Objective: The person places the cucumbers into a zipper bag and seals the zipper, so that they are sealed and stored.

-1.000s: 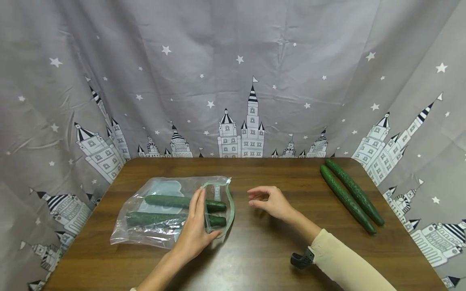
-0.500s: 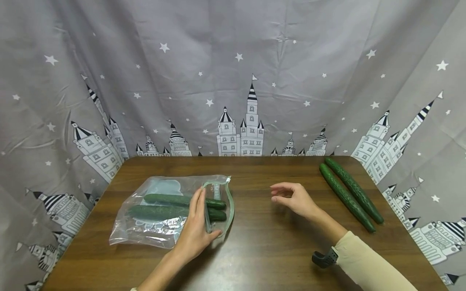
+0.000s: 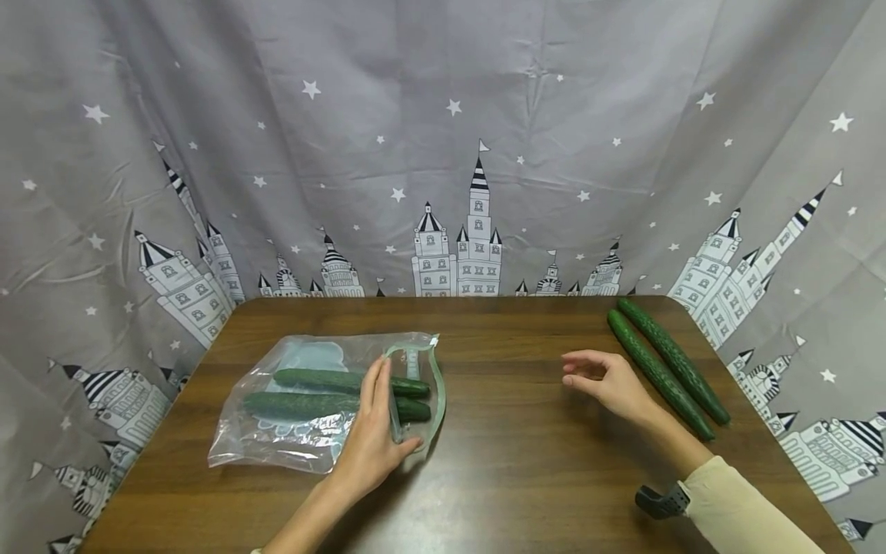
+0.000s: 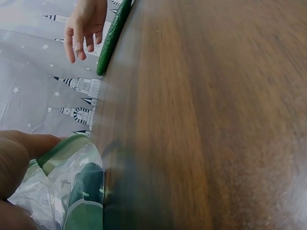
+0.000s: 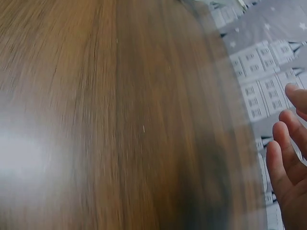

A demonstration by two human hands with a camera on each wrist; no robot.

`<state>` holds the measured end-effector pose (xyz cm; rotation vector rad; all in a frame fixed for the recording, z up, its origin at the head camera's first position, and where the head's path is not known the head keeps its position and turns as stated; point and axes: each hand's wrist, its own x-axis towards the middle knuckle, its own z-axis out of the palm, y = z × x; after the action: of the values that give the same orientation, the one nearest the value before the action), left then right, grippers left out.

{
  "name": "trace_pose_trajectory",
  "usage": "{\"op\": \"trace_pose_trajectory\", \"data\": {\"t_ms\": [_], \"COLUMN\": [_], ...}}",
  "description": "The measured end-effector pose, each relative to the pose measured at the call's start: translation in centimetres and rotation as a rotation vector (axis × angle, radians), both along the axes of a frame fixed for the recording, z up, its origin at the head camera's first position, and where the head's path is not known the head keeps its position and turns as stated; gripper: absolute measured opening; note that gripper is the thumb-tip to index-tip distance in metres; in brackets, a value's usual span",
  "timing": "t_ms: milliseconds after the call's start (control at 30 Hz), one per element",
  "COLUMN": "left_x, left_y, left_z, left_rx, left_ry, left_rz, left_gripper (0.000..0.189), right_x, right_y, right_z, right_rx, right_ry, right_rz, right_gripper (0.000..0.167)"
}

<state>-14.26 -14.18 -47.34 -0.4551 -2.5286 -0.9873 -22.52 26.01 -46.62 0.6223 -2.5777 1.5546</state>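
Note:
A clear zip bag (image 3: 242,446) with a green-edged mouth lies on the left of the table. Inside it are two cucumbers (image 3: 298,405), side by side. My left hand (image 3: 370,442) grips the bag's upper layer near the mouth, which gapes to the right; in the left wrist view its fingers hold the green zip edge (image 4: 64,149). Over the table to the right, my right hand (image 3: 609,381) is in the air with relaxed, slightly bent fingers and holds nothing. It is nearest to two loose cucumbers (image 3: 657,373) lying together at the right edge.
The brown wooden table (image 3: 498,477) has a grey curtain (image 3: 554,154) with castles and stars along its back and sides. A black band (image 3: 662,502) hangs at the right wrist.
My right hand has moved right, away from the bag toward the loose cucumbers. Inside the bag, the nearer cucumber has shifted closer to the other. The left hand stays at the bag's mouth.

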Motion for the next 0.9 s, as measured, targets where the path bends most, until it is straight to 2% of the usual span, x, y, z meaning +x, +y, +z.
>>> {"op": "trace_pose_trajectory", "data": {"t_ms": [400, 633, 900], "left_x": [-0.1, 0.3, 0.4], "left_y": [0.2, 0.2, -0.1], "left_z": [0.2, 0.1, 0.0], "left_rx": [0.018, 0.018, 0.006], "left_ry": [-0.021, -0.041, -0.035], "left_rz": [-0.007, 0.004, 0.019], "left_gripper": [0.138, 0.136, 0.137], "right_x": [1.5, 2.8, 3.6], "right_y": [5.3, 9.0, 12.6], "right_z": [0.8, 1.1, 0.7], "right_rx": [0.106, 0.216, 0.296], "right_ry": [0.086, 0.104, 0.2], "right_rz": [-0.13, -0.219, -0.334], "right_gripper": [0.038, 0.038, 0.036]}}
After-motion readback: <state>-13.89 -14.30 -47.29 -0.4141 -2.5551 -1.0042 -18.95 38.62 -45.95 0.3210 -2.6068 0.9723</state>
